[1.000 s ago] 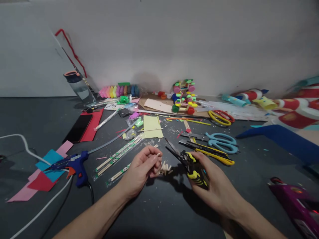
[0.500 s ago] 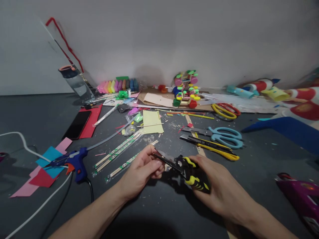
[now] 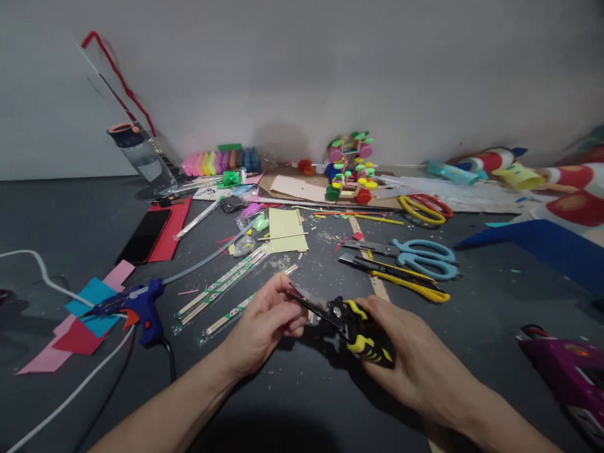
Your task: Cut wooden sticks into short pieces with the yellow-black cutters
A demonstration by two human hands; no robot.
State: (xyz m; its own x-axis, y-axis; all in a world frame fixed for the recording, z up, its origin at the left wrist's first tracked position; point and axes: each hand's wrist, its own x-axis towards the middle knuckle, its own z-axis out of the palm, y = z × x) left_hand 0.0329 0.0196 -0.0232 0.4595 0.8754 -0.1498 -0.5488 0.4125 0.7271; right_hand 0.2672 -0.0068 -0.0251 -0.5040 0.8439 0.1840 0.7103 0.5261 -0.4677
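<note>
My right hand (image 3: 408, 358) is wrapped round the handles of black-and-yellow snips (image 3: 352, 324), whose long dark blades point left. My left hand (image 3: 264, 324) is closed in a pinch beside the blade tips. Whatever small piece it grips is hidden by the fingers and too small to name. Beyond the left hand lie wrapped chopsticks (image 3: 226, 277) in clear sleeves with green panda print. A pale yellow paper (image 3: 287, 229) with a thin stick across it rests farther back.
Blue scissors (image 3: 419, 255) and a yellow utility knife (image 3: 401, 280) lie right of centre. A blue glue gun (image 3: 146, 311) with trailing cords is at left, near a phone (image 3: 146, 236) and a water bottle (image 3: 144, 160). Small wheeled models (image 3: 352, 170) stand by the wall.
Both hands keep their grips, and the snips stay beside the left fingertips. The whole view has shifted very slightly; nothing else visibly differs.
</note>
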